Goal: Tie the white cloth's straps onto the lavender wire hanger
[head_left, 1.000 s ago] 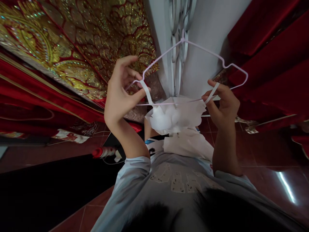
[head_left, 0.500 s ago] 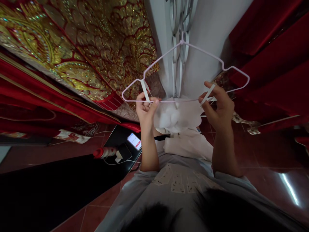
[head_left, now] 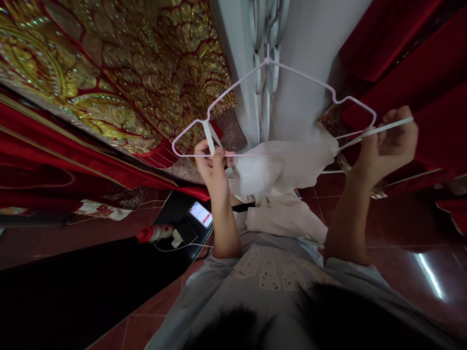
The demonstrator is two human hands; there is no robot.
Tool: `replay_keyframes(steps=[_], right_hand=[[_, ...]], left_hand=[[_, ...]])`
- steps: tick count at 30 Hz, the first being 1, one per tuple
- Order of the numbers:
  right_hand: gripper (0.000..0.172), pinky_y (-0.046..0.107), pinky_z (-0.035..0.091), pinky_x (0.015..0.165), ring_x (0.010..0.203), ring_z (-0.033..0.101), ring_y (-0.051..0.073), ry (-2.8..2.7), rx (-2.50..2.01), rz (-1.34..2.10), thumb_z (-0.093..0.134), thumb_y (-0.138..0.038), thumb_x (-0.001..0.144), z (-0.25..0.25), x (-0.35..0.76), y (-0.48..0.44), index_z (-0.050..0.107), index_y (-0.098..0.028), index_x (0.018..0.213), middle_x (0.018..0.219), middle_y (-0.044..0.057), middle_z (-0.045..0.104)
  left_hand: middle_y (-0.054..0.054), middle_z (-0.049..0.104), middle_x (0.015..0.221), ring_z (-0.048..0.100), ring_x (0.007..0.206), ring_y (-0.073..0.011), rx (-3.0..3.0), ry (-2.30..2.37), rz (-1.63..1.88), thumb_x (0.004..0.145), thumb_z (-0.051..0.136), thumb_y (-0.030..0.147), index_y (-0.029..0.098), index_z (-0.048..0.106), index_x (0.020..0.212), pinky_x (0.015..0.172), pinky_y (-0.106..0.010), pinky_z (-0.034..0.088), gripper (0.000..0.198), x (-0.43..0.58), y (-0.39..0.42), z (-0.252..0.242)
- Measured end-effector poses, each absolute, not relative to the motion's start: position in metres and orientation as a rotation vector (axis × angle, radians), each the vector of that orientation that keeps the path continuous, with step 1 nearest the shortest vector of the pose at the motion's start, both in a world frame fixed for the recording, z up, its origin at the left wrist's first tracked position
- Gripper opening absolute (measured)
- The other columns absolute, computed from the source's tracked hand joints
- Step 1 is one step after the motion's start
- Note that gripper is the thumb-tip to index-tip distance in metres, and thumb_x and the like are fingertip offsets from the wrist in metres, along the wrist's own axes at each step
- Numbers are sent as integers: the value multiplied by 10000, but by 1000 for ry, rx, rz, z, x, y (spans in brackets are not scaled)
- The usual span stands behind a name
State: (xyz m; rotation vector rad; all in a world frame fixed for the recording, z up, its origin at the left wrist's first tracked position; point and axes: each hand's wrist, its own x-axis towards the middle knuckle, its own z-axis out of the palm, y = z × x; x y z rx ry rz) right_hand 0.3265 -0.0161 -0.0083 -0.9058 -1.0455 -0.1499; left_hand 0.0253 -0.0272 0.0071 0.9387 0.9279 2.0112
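Left hand (head_left: 213,167) pinches hanger (head_left: 267,61) beside looped strap (head_left: 208,138); right hand (head_left: 392,141), fingers curled, holds second strap (head_left: 388,127) taut; advise: hanger steady, pull gentle and even, strap untwisted

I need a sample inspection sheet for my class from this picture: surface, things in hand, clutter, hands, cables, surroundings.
Surface: black table, low on the left.
Things in hand: pink hanger; white cloth; left strap over the hanger's left notch, right strap stretched past its right end.
Clutter: red-capped bottle, lit phone, small black object.
Hands: left hand pinching the hanger's lower bar; right hand gripping the right strap.
Cables: white cable on the table; ends unclear.
Surroundings: gold-patterned fabric left, red fabric right, tiled floor.
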Motion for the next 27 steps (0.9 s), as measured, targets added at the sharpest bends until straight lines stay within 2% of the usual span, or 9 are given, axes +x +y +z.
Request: replay_keyframes(steps=[3, 5, 9, 13, 16, 19, 22, 25, 27], right_hand=[[297, 526, 597, 988, 1001, 759, 260, -1135, -906, -34, 822, -377, 877, 8, 336, -14, 805, -296, 1162, 1032, 51, 766], [274, 507, 616, 908, 919, 760, 253, -1251, -956, 36, 821, -402, 872, 25, 333, -14, 809, -266, 1109, 981, 74, 779], [238, 467, 608, 878, 934, 740, 247, -1507, -1105, 101, 786, -430, 893, 57, 314, -11, 772, -257, 1056, 1027, 102, 774], [326, 464, 579, 871, 912, 645, 247, -1636, -1261, 25, 900, -479, 768, 71, 298, -8, 689, -300, 941, 1016, 82, 706], [388, 477, 559, 890, 1035, 624, 289, -1603, -1177, -109, 860, -515, 792, 72, 287, -11, 664, -294, 1042, 1095, 116, 654], [274, 495, 546, 917, 1048, 632, 302, -1469, -928, -239, 737, -491, 894, 68, 276, -21, 674, -293, 1073, 1010, 102, 638], [180, 486, 546, 937, 1030, 658, 279, -1663, -874, -67, 644, -388, 968, 58, 260, -36, 682, -318, 1129, 1028, 70, 685], [272, 471, 540, 944, 1048, 686, 264, -2008, -963, 171, 630, -364, 980, 39, 242, -47, 679, -303, 1241, 1136, 44, 745], [303, 471, 507, 971, 1032, 685, 257, -2072, -1066, 173, 641, -368, 977, 25, 230, -52, 689, -286, 1265, 1099, 36, 766]], left_hand=[[68, 578, 704, 567, 527, -85, 923, 931, 1991, 858, 783, 253, 238, 552, 998, 515, -221, 421, 270, 23, -27, 7], [68, 584, 697, 568, 524, -84, 916, 947, 1981, 850, 772, 233, 238, 544, 985, 505, -216, 411, 264, 22, -26, 7], [77, 590, 677, 548, 496, -78, 944, 928, 1990, 836, 786, 232, 238, 533, 981, 499, -210, 402, 292, 18, -25, 7], [75, 590, 682, 549, 503, -82, 953, 967, 1972, 840, 794, 237, 240, 526, 977, 504, -214, 400, 301, 16, -24, 6], [59, 613, 702, 564, 517, -89, 939, 1023, 1945, 866, 786, 255, 240, 525, 978, 512, -220, 403, 285, 18, -24, 2], [55, 618, 717, 557, 514, -87, 950, 1047, 1947, 890, 788, 296, 239, 529, 991, 521, -219, 406, 284, 20, -22, -2], [52, 603, 735, 582, 541, -96, 986, 1042, 1981, 892, 803, 359, 242, 529, 1001, 522, -226, 406, 318, 21, -20, -5], [47, 593, 740, 608, 578, -119, 1047, 1045, 2002, 912, 793, 488, 252, 516, 1021, 531, -246, 412, 380, 21, -19, -7], [41, 591, 737, 604, 595, -130, 1104, 1064, 1987, 931, 759, 579, 254, 514, 1022, 567, -262, 438, 418, 20, -21, -9]])
